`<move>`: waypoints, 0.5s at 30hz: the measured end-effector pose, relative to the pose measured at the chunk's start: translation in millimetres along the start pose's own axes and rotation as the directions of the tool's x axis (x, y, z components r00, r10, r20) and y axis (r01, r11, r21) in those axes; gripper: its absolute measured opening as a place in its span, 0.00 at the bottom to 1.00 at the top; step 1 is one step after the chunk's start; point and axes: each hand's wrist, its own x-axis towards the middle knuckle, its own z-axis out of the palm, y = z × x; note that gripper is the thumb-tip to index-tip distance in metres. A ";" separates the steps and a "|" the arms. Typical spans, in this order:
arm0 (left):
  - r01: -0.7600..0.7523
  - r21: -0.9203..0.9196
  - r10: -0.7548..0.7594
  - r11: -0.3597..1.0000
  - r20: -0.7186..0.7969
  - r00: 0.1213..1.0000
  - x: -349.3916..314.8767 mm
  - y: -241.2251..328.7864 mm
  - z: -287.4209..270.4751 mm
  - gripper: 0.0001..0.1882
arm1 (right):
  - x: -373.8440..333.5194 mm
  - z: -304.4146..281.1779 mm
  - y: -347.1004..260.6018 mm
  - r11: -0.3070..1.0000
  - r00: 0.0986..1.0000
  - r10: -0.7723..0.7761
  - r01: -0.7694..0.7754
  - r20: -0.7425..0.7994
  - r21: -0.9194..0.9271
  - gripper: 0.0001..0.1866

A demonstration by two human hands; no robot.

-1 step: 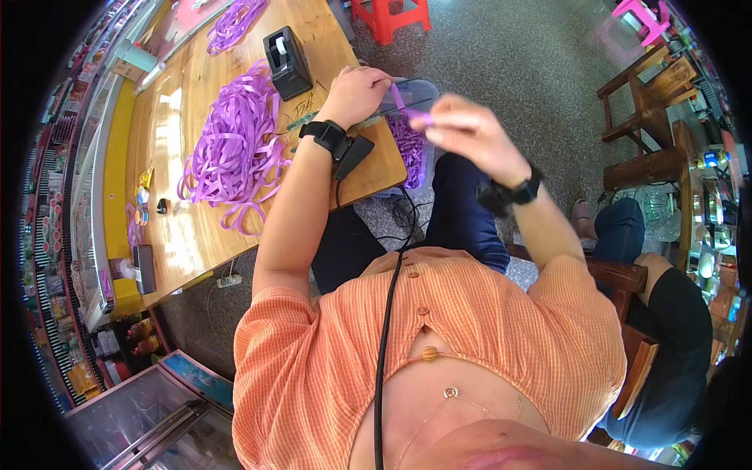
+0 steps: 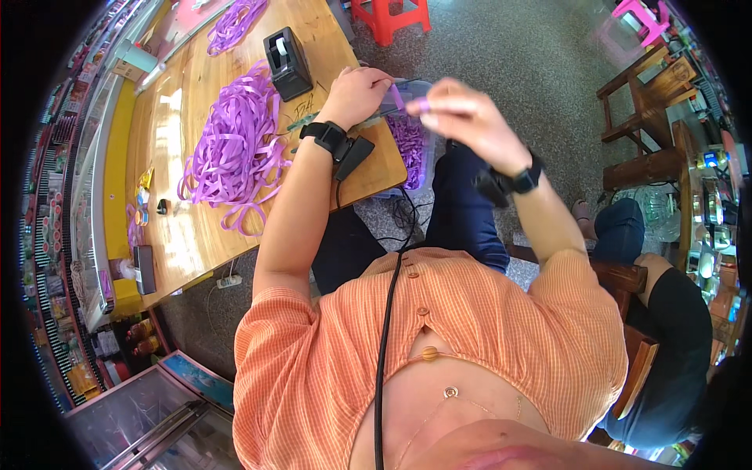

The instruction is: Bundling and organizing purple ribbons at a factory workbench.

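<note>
My left hand rests over the table's right edge, fingers closed on a short stretch of purple ribbon. Just to the right, my right hand is in the air, blurred by motion, its thumb and fingers pinching the other part of the ribbon. A thin dark rod lies by my left hand, partly hidden. Beneath both hands stands a clear plastic bin holding many small purple ribbon pieces. A large heap of purple ribbon is on the table, left of my left forearm.
A black tape dispenser stands on the wooden table beyond my left hand. Another ribbon bundle lies farther back. A black cable hangs down my front. A red stool is on the floor; a seated person's knee shows at right.
My right hand has shifted slightly left and up, nearer my left hand, with the ribbon still pinched. My left hand stays in place.
</note>
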 end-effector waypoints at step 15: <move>0.289 -0.300 -0.350 0.909 -0.173 0.921 0.7 13.5 -17.8 0.13 | 122.4 -16.3 96.0 0.866 0.868 0.494 -0.486 -0.051 0.119 0.15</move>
